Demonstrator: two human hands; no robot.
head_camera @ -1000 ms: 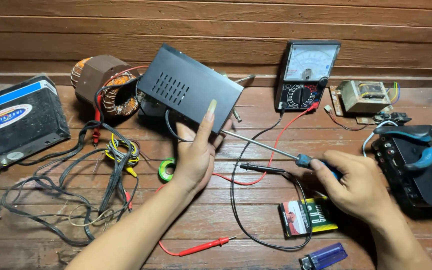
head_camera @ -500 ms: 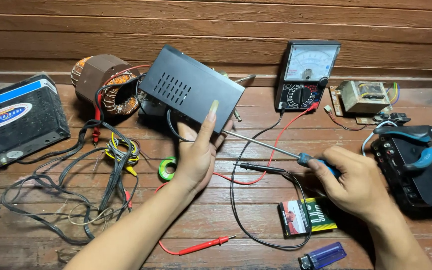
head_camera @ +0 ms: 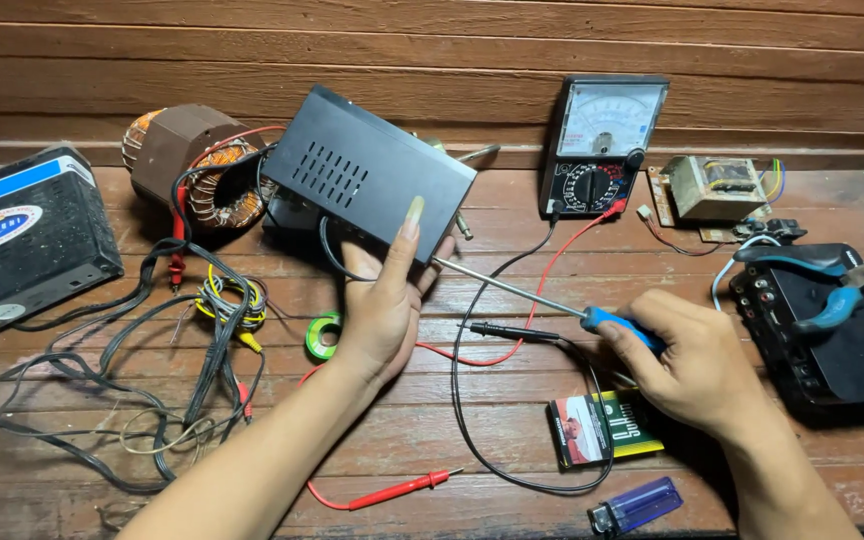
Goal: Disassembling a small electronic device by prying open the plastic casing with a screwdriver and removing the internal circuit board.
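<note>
The wooden counter (head_camera: 512, 430) fills the view, with a plank wall at twelve o'clock. At nine o'clock lies a black amplifier case (head_camera: 22, 240) with a blue stripe, and a tangle of dark cables (head_camera: 152, 400) spreads below it toward seven o'clock. At three o'clock sits another black device (head_camera: 842, 350) with blue-handled pliers (head_camera: 832, 285) resting on top. The black vented box (head_camera: 367, 172), tilted up on one edge, stands near eleven o'clock from the centre; the left hand (head_camera: 387, 300) grips its lower edge, index finger laid up across the side and thumb underneath. Behind the box at ten o'clock is a copper-wound motor stator (head_camera: 187, 165). At one o'clock an analog multimeter (head_camera: 602, 145) stands upright, with red and black leads trailing across the counter. A small transformer board (head_camera: 717, 190) lies at two o'clock. The right hand (head_camera: 697, 365) is closed around the blue handle of a screwdriver (head_camera: 542, 297), whose long shaft runs toward ten o'clock, the tip reaching the box's lower corner. At five o'clock lie a small carton (head_camera: 602, 430) and a purple lighter (head_camera: 642, 505). A green tape roll (head_camera: 322, 335) sits just beside the left hand.
</note>
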